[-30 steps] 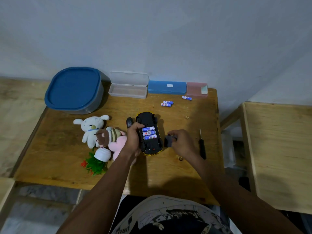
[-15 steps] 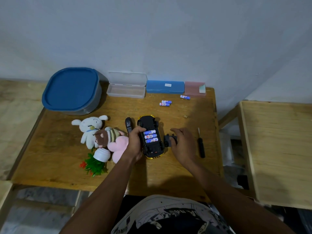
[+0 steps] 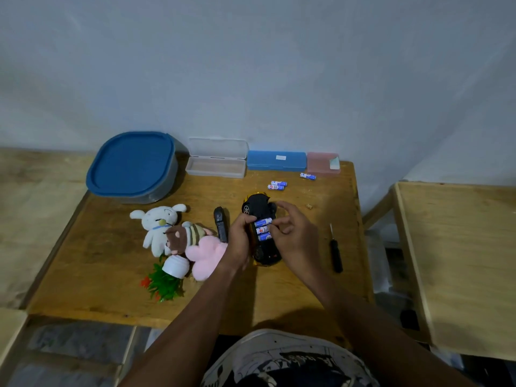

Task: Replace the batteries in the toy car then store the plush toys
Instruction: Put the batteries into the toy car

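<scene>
The black and yellow toy car lies upside down on the wooden table, with three blue batteries in its open compartment. My left hand grips the car's left side. My right hand hovers over the compartment's right edge with curled fingers; the black battery cover it held is hidden under it. Three loose batteries lie behind the car. A white bunny plush, a brown striped plush and a pink plush lie in a heap to the left.
A black remote lies left of the car and a screwdriver to the right. A blue-lidded container, an open clear case, a blue case and a pink case line the wall. A toppled potted plant lies near the plushes.
My right hand moved left from beside the car, carrying the battery cover, and is now over the compartment. My left hand keeps its grip on the car.
</scene>
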`<state>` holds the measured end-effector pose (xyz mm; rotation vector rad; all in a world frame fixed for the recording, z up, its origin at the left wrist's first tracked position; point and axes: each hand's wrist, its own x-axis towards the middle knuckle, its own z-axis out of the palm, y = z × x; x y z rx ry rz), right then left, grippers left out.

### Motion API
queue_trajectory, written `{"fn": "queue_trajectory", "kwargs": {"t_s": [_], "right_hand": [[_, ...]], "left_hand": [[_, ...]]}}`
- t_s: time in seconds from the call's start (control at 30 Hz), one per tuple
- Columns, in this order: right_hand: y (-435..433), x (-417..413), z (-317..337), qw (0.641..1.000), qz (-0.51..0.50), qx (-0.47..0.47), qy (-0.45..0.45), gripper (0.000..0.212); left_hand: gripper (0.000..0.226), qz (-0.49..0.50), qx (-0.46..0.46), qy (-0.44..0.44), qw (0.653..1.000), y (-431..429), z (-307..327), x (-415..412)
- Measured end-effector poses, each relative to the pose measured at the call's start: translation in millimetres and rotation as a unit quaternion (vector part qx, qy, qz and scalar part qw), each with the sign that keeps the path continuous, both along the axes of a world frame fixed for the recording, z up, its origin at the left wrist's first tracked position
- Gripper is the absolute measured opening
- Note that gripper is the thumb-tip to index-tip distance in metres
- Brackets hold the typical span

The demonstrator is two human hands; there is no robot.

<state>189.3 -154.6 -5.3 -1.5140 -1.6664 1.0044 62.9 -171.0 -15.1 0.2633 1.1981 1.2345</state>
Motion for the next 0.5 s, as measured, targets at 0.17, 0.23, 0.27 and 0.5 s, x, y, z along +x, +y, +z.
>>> {"fn": "queue_trajectory", "kwargs": {"t_s": [0.17, 0.23, 0.27, 0.5], "right_hand": [[-3.6, -5.3, 2.2, 1.0, -0.026, 0.006, 0.009, 0.063], [-2.8, -5.6, 1.5, 0.999, -0.032, -0.002, 0.029, 0.067], [-2.2, -5.6, 1.6, 0.999, -0.032, -0.002, 0.037, 0.069], [0.2, -3.3, 5.9, 0.996, -0.016, -0.021, 0.086, 0.077]], "left_hand": [[0.059, 0.031, 0.025, 0.063, 0.997, 2.0, 2.5, 2.1], [0.053, 0.025, 0.057, 0.086, 0.994, 1.9, 3.1, 1.4], [0.048, 0.019, 0.07, 0.095, 0.993, 1.7, 5.4, 1.7], [0.049, 0.006, 0.079, 0.1, 0.992, 0.9, 5.4, -1.1]]}}
